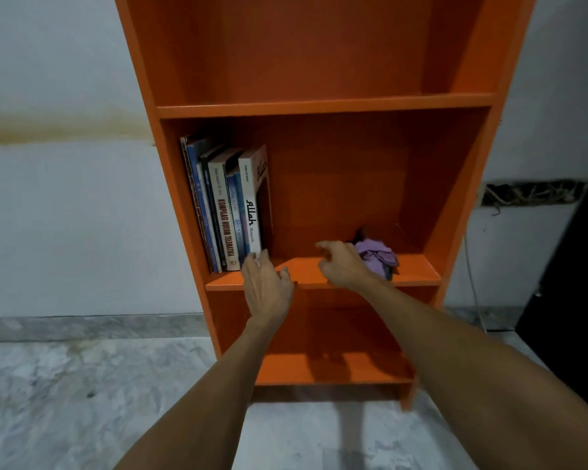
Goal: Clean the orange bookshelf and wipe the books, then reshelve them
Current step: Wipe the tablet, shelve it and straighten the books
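Bookshelf [319, 108]: books [224, 212] hug left wall, cloth [377, 254] right; left hand [267, 286] flat, right hand [342, 264] loosely curled, empty.

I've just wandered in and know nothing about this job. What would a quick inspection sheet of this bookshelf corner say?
Surface: middle shelf of the orange bookshelf, bare board between books and cloth.
Job's things: books stand in a row at the shelf's left end, leaning slightly; purple cloth lies crumpled on the right.
Clutter: nothing seen.
Hands: left hand, fingers straight, touches the foot of the white book; right hand is loosely curled beside the cloth and seems to hold nothing.
Cables: pale cable hangs down the wall right of the bookshelf; tangled wires sit in a wall opening.
Surroundings: white wall with a brownish stain; marbled floor.
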Available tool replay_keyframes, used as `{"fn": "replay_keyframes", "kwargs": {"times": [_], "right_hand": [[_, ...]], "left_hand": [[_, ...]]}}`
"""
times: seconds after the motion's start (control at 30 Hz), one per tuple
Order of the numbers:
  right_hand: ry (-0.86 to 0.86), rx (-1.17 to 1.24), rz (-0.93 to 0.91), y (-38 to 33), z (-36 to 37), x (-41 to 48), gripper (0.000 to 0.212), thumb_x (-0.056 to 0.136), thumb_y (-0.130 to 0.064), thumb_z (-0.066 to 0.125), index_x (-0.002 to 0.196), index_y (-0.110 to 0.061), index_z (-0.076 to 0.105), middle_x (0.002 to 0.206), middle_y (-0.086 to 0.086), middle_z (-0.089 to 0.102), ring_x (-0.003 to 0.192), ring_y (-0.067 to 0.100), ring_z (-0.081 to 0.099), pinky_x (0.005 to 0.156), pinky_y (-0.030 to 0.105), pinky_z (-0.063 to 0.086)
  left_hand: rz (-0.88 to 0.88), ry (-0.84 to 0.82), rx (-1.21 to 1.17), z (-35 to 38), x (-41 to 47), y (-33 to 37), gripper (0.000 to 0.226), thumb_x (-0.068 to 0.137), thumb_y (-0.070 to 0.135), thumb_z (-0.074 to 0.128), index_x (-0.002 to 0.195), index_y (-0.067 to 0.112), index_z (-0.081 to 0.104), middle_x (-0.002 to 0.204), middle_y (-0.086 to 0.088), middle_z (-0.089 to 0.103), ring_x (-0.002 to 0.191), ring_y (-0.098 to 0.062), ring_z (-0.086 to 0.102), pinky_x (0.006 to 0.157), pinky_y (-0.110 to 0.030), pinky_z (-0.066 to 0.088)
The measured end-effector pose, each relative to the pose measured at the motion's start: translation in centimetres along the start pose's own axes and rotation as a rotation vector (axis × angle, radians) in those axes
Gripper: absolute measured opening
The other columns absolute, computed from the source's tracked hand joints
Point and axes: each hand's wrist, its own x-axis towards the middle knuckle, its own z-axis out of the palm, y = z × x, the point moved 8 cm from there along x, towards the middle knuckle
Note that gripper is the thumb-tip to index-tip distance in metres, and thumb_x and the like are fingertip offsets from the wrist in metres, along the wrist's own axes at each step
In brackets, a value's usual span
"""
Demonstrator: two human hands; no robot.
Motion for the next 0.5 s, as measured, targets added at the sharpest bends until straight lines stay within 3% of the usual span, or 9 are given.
{"fn": "replay_keyframes", "kwargs": {"times": [0.07, 0.13, 0.2, 0.3, 0.4, 0.5], "right_hand": [[0.104, -0.062, 0.021, 1.3, -2.6, -0.7, 0.047, 0.095, -0.009, 0.05, 0.142, -0.011, 0.052, 0.114, 0.021, 0.068, 0.091, 0.036, 0.067, 0.079, 0.049, 0.057], [0.232, -0.169, 0.033, 2.3, -5.0, -1.0, 0.042, 0.095, -0.013, 0.05, 0.137, -0.011, 0.056, 0.125, 0.015, 0.064, 0.116, 0.033, 0.057, 0.093, 0.044, 0.05], [0.299, -0.247, 0.06, 3.5, -6.2, -1.0, 0.042, 0.097, -0.02, 0.05, 0.138, -0.012, 0.055, 0.136, 0.013, 0.054, 0.127, 0.032, 0.044, 0.1, 0.047, 0.044], [0.266, -0.296, 0.174, 6.2, -5.9, 0.2, 0.048, 0.097, -0.037, 0.053, 0.139, -0.013, 0.048, 0.138, 0.016, 0.046, 0.128, 0.037, 0.041, 0.099, 0.051, 0.041], [0.189, -0.307, 0.264, 9.0, -4.8, 2.1, 0.052, 0.093, -0.049, 0.056, 0.131, -0.014, 0.051, 0.132, 0.019, 0.05, 0.125, 0.041, 0.045, 0.099, 0.051, 0.04], [0.157, -0.338, 0.236, 10.1, -3.4, 3.7, 0.028, 0.092, -0.03, 0.057, 0.116, -0.015, 0.061, 0.12, 0.013, 0.06, 0.117, 0.039, 0.053, 0.094, 0.046, 0.044]], "left_hand": [[0.057, -0.046, 0.005, 0.9, -0.8, 1.6, 0.052, 0.098, 0.03, 0.05, 0.142, 0.007, 0.04, 0.144, -0.013, 0.039, 0.136, -0.028, 0.032, 0.109, -0.038, 0.034], [0.108, -0.072, 0.003, 1.9, -1.2, 2.9, 0.048, 0.098, 0.029, 0.05, 0.139, 0.006, 0.045, 0.139, -0.013, 0.045, 0.133, -0.027, 0.037, 0.108, -0.036, 0.034], [0.15, -0.083, 0.014, 2.7, -1.3, 4.0, 0.044, 0.098, 0.028, 0.049, 0.137, 0.006, 0.048, 0.136, -0.013, 0.048, 0.129, -0.026, 0.041, 0.106, -0.034, 0.035], [0.193, -0.092, 0.02, 4.3, -0.5, 5.1, 0.039, 0.098, 0.025, 0.048, 0.131, 0.006, 0.054, 0.131, -0.014, 0.053, 0.124, -0.027, 0.046, 0.102, -0.035, 0.038], [0.206, -0.095, 0.017, 6.5, 1.1, 5.6, 0.036, 0.097, 0.024, 0.049, 0.127, 0.006, 0.059, 0.127, -0.013, 0.057, 0.12, -0.026, 0.05, 0.099, -0.035, 0.04], [0.168, -0.114, -0.025, 8.1, 2.1, 5.7, 0.033, 0.097, 0.021, 0.05, 0.123, 0.005, 0.062, 0.123, -0.012, 0.06, 0.118, -0.027, 0.051, 0.095, -0.034, 0.04]]}}
